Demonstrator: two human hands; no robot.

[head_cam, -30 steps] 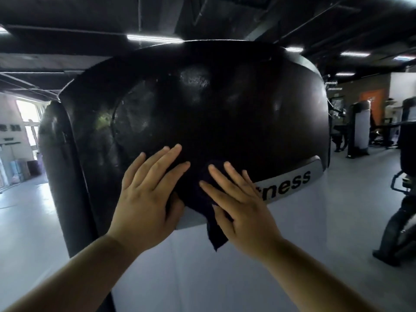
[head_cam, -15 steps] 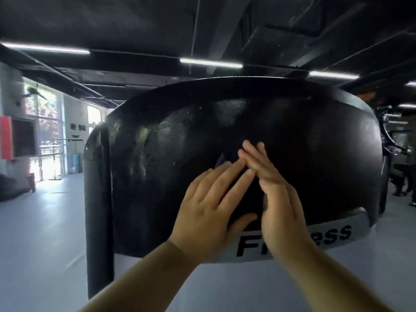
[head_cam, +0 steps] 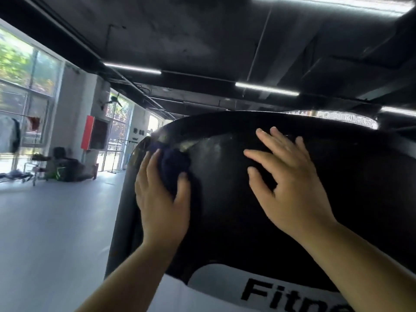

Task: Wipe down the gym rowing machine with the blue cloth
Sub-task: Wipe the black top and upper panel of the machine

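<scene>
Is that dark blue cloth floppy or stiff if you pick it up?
Probably floppy: the dark blue cloth is scrunched into soft folds in the left hand. It is likely light too, since that one hand holds it up against the glossy black machine cover. If let go, it would probably just drop.

Blue cloth (head_cam: pixel 173 164) bunches in the left hand (head_cam: pixel 160 200), partly buried behind the palm, outer fingers out of sight. Below that grip, the lettering (head_cam: pixel 290 297) runs off the bottom edge and behind the right forearm (head_cam: pixel 360 264).

Dark blue cloth (head_cam: pixel 173 163) — black housing (head_cam: pixel 360 199)
</scene>
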